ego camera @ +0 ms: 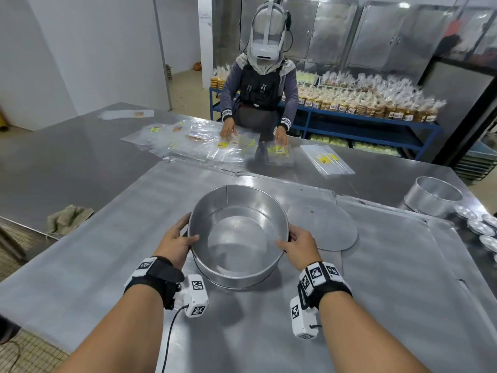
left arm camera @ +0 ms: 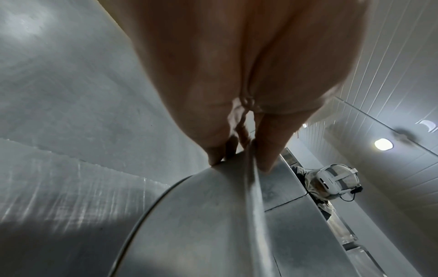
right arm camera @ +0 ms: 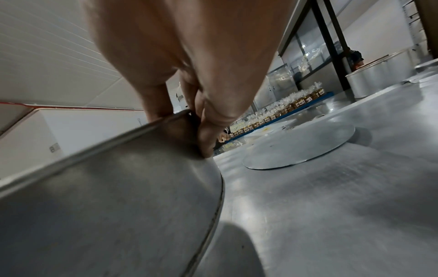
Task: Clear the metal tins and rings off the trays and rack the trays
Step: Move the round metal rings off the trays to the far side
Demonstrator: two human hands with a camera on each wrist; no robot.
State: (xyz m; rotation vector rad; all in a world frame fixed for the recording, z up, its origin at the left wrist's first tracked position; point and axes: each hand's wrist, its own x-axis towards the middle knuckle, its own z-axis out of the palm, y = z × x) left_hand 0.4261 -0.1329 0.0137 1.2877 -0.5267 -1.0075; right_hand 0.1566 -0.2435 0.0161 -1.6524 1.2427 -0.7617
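Note:
A large round metal ring [ego camera: 238, 232] is held just above the big flat tray [ego camera: 107, 238] in front of me, tilted a little. My left hand [ego camera: 178, 242] grips its left rim, thumb inside and fingers outside. My right hand [ego camera: 295, 244] grips the right rim the same way. The left wrist view shows my left hand [left arm camera: 239, 157] pinching the ring's wall [left arm camera: 213, 224]. In the right wrist view my right hand [right arm camera: 187, 120] pinches the ring's rim [right arm camera: 118, 187]. A flat metal disc [ego camera: 328, 227] lies on the tray right of the ring, also seen as the disc [right arm camera: 301, 146].
A second metal ring [ego camera: 433, 196] stands at the far right, with small fluted tins [ego camera: 481, 227] beside it. A person [ego camera: 259, 87] across the steel table sorts plastic bags [ego camera: 223, 142]. A blue rack [ego camera: 363, 122] holds packed goods. A cloth [ego camera: 68, 218] lies at left.

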